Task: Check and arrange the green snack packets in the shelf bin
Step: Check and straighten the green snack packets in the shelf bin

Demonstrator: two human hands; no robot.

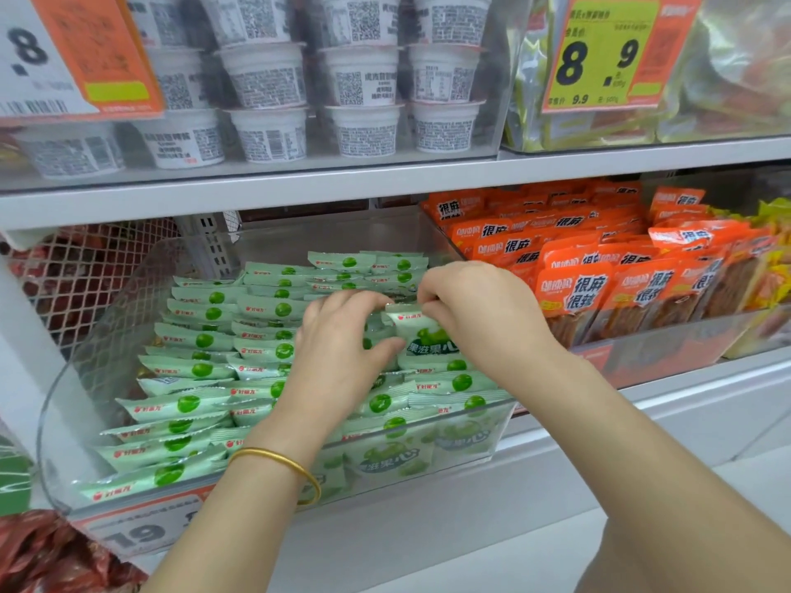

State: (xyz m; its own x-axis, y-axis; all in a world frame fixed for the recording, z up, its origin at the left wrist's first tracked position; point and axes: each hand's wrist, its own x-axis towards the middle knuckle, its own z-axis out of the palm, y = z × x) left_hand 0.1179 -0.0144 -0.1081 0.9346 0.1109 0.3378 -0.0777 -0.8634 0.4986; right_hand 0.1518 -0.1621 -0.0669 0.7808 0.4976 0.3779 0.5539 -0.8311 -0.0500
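A clear plastic shelf bin (pixel 475 447) holds several rows of pale green snack packets (pixel 201 370), most lying flat and overlapping. One green packet (pixel 421 331) stands upright above the pile, its printed face toward me. My right hand (pixel 483 310) pinches its top edge from the right. My left hand (pixel 342 348), with a gold bangle on the wrist, curls round the same packet from the left, thumb under its lower edge. Both hands hide the packets beneath them.
Orange snack packs (pixel 599 267) fill the bin on the right. White cups (pixel 359 83) are stacked on the shelf above, beside a yellow price tag (pixel 608 53). A mesh divider (pixel 90 276) and red packets stand at the left. A price label (pixel 141 528) runs under the bin.
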